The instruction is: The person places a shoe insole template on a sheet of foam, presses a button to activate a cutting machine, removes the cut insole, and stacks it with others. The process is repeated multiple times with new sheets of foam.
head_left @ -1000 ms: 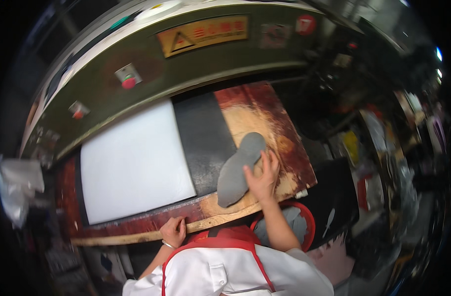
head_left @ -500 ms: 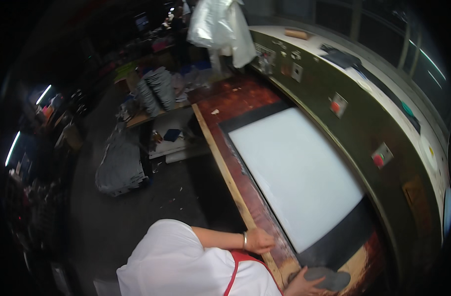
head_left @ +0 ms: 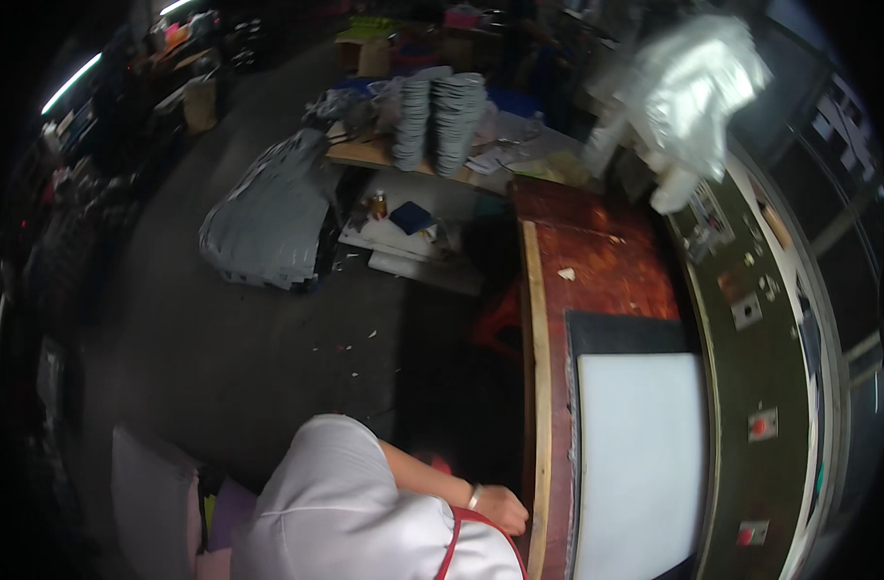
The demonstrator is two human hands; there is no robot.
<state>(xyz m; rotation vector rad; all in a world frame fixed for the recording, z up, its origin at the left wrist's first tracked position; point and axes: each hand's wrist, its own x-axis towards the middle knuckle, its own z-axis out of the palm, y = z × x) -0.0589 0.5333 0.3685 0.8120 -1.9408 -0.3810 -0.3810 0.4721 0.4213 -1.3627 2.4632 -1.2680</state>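
My left hand (head_left: 501, 509) is curled into a loose fist beside the pale wooden edge strip (head_left: 536, 406) of the workbench, with a bracelet at its wrist. Nothing shows in its fingers. My right hand is out of the picture. Right of the left hand, a white board (head_left: 641, 464) lies on a black mat (head_left: 621, 334) on the red-brown bench top (head_left: 611, 266).
An olive-green machine panel (head_left: 742, 367) with red buttons runs along the right. Clear plastic bags (head_left: 703, 97) hang at the back right. Stacked grey sole-shaped pieces (head_left: 454, 126) stand on a far table; a pile of grey pieces (head_left: 273, 208) sits on the floor.
The view has swung left, so the bench appears farther right and more upright. My right hand and the grey sole-shaped piece it was on have left the picture. My left hand stays curled.
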